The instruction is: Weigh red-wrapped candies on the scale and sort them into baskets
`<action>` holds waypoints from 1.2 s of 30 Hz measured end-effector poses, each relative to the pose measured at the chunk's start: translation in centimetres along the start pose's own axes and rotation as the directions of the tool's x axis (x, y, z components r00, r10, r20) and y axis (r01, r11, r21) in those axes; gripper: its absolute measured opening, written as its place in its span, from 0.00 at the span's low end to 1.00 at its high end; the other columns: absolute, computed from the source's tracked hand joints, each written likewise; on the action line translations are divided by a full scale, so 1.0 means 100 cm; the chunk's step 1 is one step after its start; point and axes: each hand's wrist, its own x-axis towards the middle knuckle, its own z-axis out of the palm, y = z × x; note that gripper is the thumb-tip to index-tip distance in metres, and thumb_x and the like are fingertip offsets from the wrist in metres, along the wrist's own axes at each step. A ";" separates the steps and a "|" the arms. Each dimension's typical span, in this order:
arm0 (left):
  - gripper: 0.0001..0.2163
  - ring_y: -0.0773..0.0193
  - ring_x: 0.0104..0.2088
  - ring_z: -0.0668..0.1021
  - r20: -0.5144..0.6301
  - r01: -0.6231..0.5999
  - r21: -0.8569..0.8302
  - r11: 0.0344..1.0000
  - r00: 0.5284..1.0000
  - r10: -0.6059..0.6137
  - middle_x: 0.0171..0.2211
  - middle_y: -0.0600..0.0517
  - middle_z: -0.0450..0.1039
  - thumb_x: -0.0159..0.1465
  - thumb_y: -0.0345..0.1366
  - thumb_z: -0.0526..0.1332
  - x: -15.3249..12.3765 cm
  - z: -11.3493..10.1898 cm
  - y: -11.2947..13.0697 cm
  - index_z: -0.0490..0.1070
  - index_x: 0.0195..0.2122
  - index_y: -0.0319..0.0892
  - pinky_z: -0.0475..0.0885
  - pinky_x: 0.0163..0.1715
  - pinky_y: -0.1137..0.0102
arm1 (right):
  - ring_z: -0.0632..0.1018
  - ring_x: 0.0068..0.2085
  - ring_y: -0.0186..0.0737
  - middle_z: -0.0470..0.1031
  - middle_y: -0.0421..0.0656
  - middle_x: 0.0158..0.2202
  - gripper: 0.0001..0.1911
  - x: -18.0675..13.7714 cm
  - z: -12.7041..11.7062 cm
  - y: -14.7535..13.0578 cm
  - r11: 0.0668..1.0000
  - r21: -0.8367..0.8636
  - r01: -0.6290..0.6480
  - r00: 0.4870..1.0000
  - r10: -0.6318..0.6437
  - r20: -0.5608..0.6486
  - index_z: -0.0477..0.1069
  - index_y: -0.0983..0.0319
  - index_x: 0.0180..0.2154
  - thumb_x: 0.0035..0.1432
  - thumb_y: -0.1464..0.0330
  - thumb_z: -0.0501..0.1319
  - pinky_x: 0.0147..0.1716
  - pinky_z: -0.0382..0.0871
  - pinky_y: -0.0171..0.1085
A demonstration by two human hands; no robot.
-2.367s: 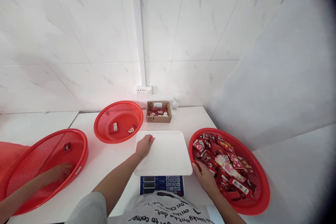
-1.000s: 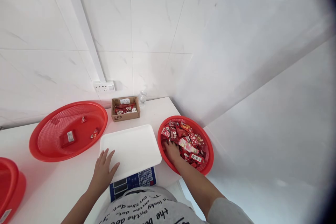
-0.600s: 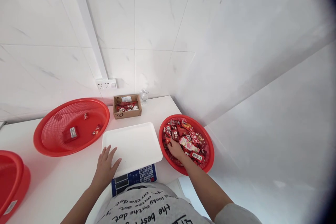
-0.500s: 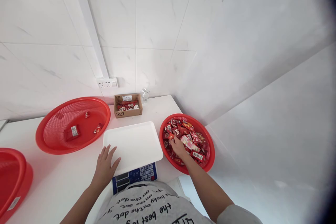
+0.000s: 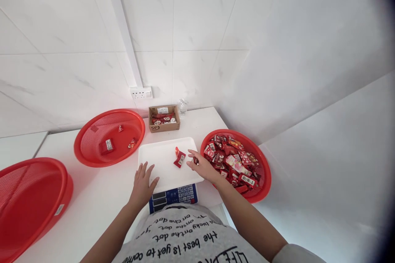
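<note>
Lying at two o'clock on the tray [image 5: 159, 154], the red packet [image 5: 179, 159] is looking light, soft, edge-pinchable; left hand [image 5: 142, 185] is resting splayed at eight, right hand [image 5: 203, 167] framing a dark wrapper [image 5: 195, 160], grip unclear.

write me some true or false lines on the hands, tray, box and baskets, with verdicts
1. A red packet shows against the white tray. True.
2. The left hand is inside a basket. False: it is at the left edge of the tray.
3. A small dark packet shows by the fingers of the right hand. True.
4. The cardboard box has nothing in it. False: it holds red packets.
5. The basket right of the tray holds more packets than the one beside the box. True.
</note>
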 end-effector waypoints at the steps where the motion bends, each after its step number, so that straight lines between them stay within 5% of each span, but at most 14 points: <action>1: 0.22 0.48 0.63 0.53 0.009 0.005 0.004 1.000 1.000 -0.005 0.61 0.42 0.55 0.63 0.45 0.51 -0.001 -0.001 0.000 0.62 0.55 0.42 0.54 0.57 0.49 | 0.73 0.44 0.39 0.67 0.50 0.53 0.33 -0.001 0.003 0.001 1.000 -0.007 -0.004 1.000 0.005 0.012 0.58 0.60 0.57 0.51 0.57 0.59 0.46 0.66 0.42; 8: 0.22 0.49 0.63 0.52 0.033 0.021 0.008 1.000 0.999 -0.021 0.62 0.43 0.54 0.63 0.45 0.50 -0.008 0.003 -0.004 0.60 0.57 0.44 0.52 0.58 0.49 | 0.68 0.55 0.44 0.58 0.49 0.60 0.30 -0.007 0.002 0.026 0.999 0.042 -0.029 0.999 0.031 -0.043 0.57 0.57 0.58 0.54 0.58 0.57 0.50 0.65 0.45; 14: 0.25 0.48 0.64 0.49 0.012 0.013 0.036 0.999 1.000 -0.013 0.63 0.40 0.49 0.63 0.46 0.51 0.012 0.002 -0.002 0.57 0.59 0.41 0.51 0.58 0.49 | 0.65 0.56 0.46 0.66 0.50 0.54 0.24 -0.022 -0.009 0.054 0.931 -0.365 0.014 0.942 -0.135 -0.307 0.65 0.62 0.52 0.54 0.62 0.54 0.57 0.57 0.48; 21: 0.30 0.45 0.64 0.48 0.024 0.054 -0.007 0.999 0.998 -0.053 0.63 0.37 0.47 0.60 0.49 0.53 0.063 0.012 -0.001 0.54 0.60 0.38 0.53 0.57 0.48 | 0.62 0.59 0.46 0.62 0.50 0.58 0.26 -0.047 -0.001 0.086 0.836 -0.544 -0.069 0.947 -0.118 -0.300 0.60 0.62 0.56 0.57 0.61 0.51 0.58 0.55 0.47; 25: 0.31 0.46 0.64 0.48 0.158 -0.104 -0.045 0.994 0.981 0.110 0.64 0.39 0.47 0.60 0.51 0.53 0.067 0.030 0.032 0.52 0.61 0.41 0.53 0.57 0.50 | 0.64 0.57 0.44 0.64 0.50 0.56 0.26 -0.047 0.001 0.085 0.852 -0.520 -0.061 0.949 -0.113 -0.296 0.58 0.62 0.57 0.58 0.61 0.50 0.57 0.57 0.46; 30: 0.25 0.44 0.64 0.48 0.296 -0.307 -0.038 0.951 0.906 0.304 0.64 0.46 0.47 0.59 0.48 0.56 0.060 0.039 0.076 0.59 0.58 0.51 0.48 0.58 0.47 | 0.64 0.57 0.44 0.64 0.49 0.56 0.26 -0.046 0.000 0.077 0.876 -0.478 -0.062 0.951 -0.095 -0.295 0.59 0.62 0.57 0.58 0.62 0.52 0.57 0.57 0.46; 36: 0.18 0.46 0.63 0.50 0.294 -0.378 -0.013 0.926 0.884 0.365 0.63 0.46 0.51 0.61 0.40 0.55 0.054 0.035 0.069 0.67 0.52 0.47 0.51 0.58 0.49 | 0.67 0.55 0.44 0.67 0.50 0.54 0.23 -0.048 -0.005 0.077 0.911 -0.411 -0.027 0.931 -0.126 -0.342 0.63 0.63 0.54 0.57 0.63 0.53 0.55 0.59 0.45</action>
